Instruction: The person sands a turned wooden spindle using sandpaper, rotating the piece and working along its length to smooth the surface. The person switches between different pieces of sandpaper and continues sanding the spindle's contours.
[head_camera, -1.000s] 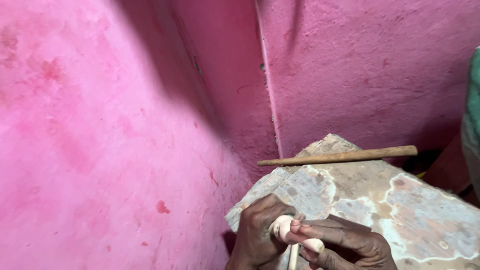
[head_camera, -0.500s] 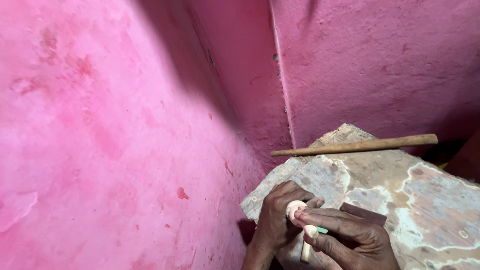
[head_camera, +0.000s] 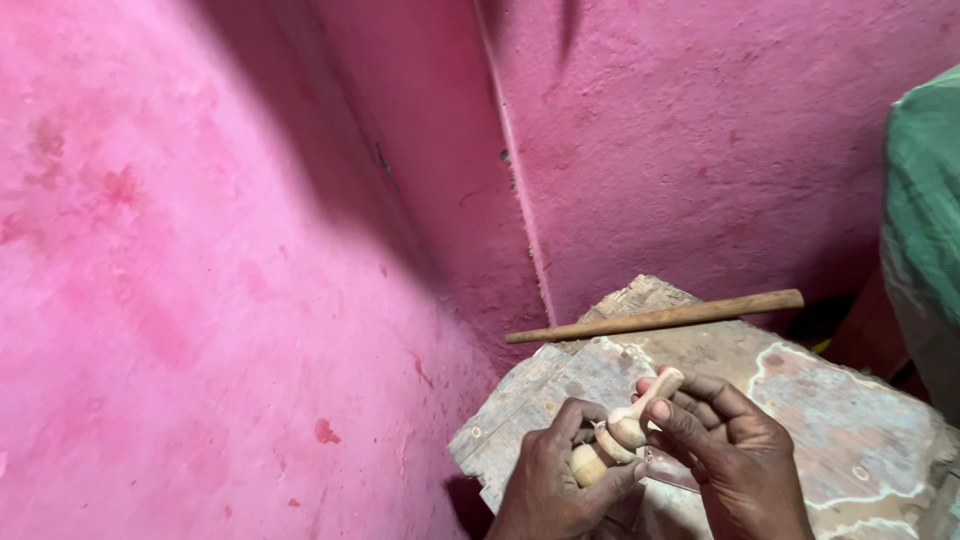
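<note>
While both hands work low in frame, left hand (head_camera: 560, 480) grips lower bulb of wooden piece (head_camera: 618, 436), fingers curled tight round it. Right hand (head_camera: 725, 450) pinches upper knob end, thumb and fingers clamped on it. Piece tilted, held just above board (head_camera: 800, 400). Stick (head_camera: 655, 317) lies across board's far edge, against pink wall (head_camera: 250, 250). Green cloth (head_camera: 925, 220) at right edge.
</note>
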